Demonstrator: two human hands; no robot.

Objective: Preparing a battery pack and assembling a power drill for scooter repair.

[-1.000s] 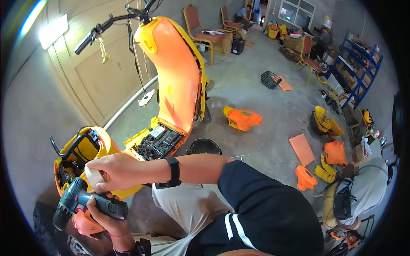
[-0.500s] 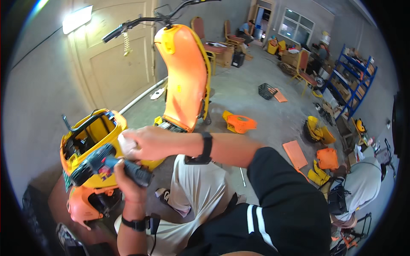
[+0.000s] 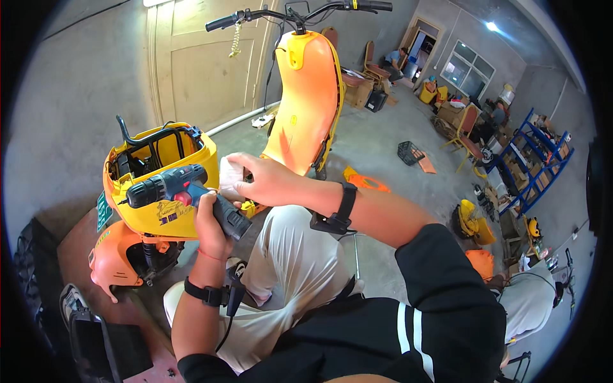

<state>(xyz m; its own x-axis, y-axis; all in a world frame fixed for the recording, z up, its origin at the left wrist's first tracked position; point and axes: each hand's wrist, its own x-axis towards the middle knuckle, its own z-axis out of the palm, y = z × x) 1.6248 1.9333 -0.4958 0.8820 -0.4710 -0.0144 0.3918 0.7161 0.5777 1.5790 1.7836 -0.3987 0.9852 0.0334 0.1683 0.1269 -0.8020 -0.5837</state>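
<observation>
Head view showed the cordless drill point(image 3: 185, 195) in the middle left, held up in front of the yellow rear body point(image 3: 163, 175) of an orange scooter point(image 3: 306, 102). The left hand point(image 3: 211, 223) had its fingers closed around the drill's grip, the chuck pointing left toward the open yellow shell, probably so the tool stayed lined up with the fasteners there. The right hand point(image 3: 258, 179) reached across from the right, its fingers curled around a small white cloth point(image 3: 231, 177) just beside the drill's back end; the cloth seemed pressed against the shell's right edge, perhaps to wipe or steady something, though whether it touched the drill could not be told. Both wrists wore dark bands. The person sat or crouched low, pale trousers point(image 3: 294, 268) under the arms, close to the scooter's tail so both hands could work at chest height. The scooter's seat compartment stood open, wiring visible inside, with an orange rear fender point(image 3: 112, 258) below and the tall orange front panel and handlebars point(image 3: 294, 9) behind. The concrete floor point(image 3: 383, 140) carried loose orange and yellow body panels, a dark crate point(image 3: 410, 153) and, toward the right edge, a blue shelf rack point(image 3: 536, 153). Chairs, boxes and a pale double door point(image 3: 191, 64) lined the far walls of the workshop.
</observation>
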